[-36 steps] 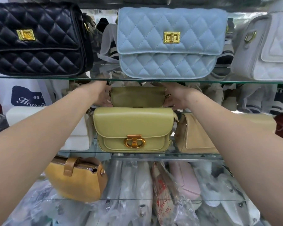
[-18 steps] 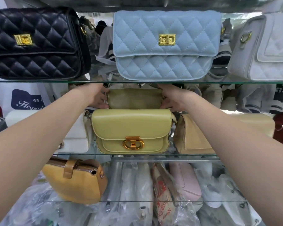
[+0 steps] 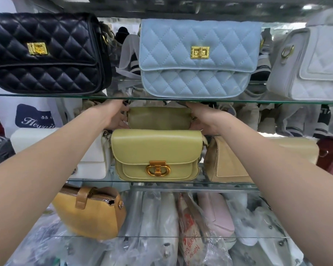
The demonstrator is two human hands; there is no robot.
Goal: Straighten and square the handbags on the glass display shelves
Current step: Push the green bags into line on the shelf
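On the middle glass shelf (image 3: 181,182), a olive-green smooth leather handbag (image 3: 159,118) stands at the far side, directly behind a yellow-green flap handbag with a round gold clasp (image 3: 156,150) that sits at the near edge. The left hand (image 3: 115,116) grips the olive bag's left end with its fingers curled against the side, and the right hand (image 3: 202,119) clasps the right end the same way; the fingertips of both are partly hidden behind the bag. Left of the yellow-green bag stands a white boxy handbag (image 3: 90,160), and to the right a tan suede handbag (image 3: 225,164) sits turned at an angle. On the upper glass shelf (image 3: 46,95) stand a black quilted handbag (image 3: 44,52), a pale blue quilted handbag (image 3: 198,56) and a white quilted handbag (image 3: 311,62). Below, a mustard zip-top handbag (image 3: 92,214) sits tilted on the lower shelf among plastic-wrapped goods.
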